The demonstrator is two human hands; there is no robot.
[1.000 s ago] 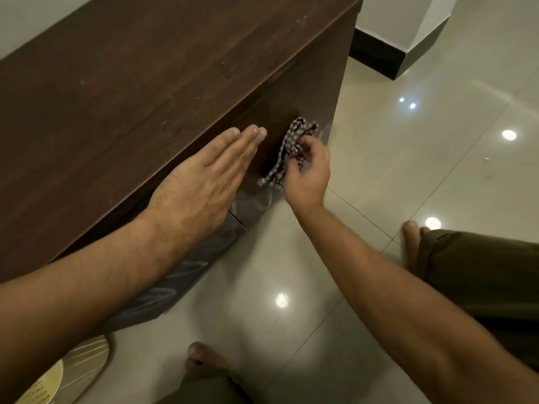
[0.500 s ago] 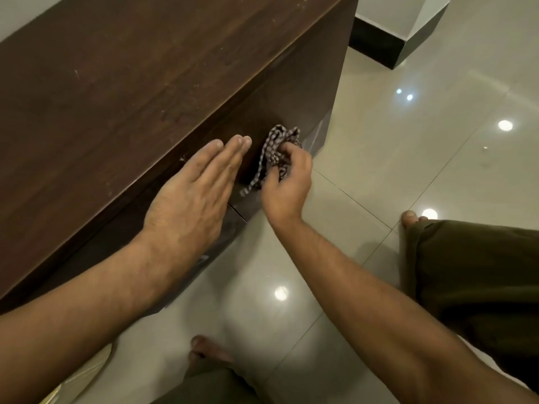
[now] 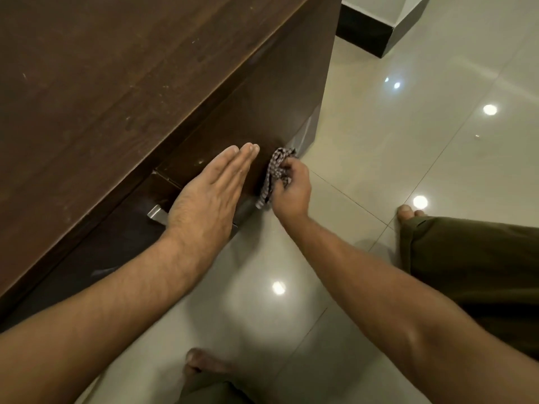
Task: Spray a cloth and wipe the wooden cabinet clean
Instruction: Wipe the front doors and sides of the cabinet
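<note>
A dark brown wooden cabinet (image 3: 122, 83) fills the upper left, its front face dropping to the floor. My right hand (image 3: 291, 189) grips a bunched checked cloth (image 3: 275, 172) and presses it against the lower part of the cabinet front. My left hand (image 3: 208, 196) lies flat on the same front face just left of the cloth, fingers straight and together, holding nothing. No spray bottle is in view.
Glossy beige floor tiles (image 3: 408, 141) spread to the right and below. A silver metal handle (image 3: 156, 214) shows under my left wrist. My bare feet (image 3: 201, 363) and olive trouser legs (image 3: 472, 266) are near the cabinet. A dark skirting board (image 3: 364, 33) runs at the top right.
My right hand has slid the cloth down the cabinet front, closer to the floor. My left hand stays flat beside it. The view has tilted, showing more of the cabinet front.
</note>
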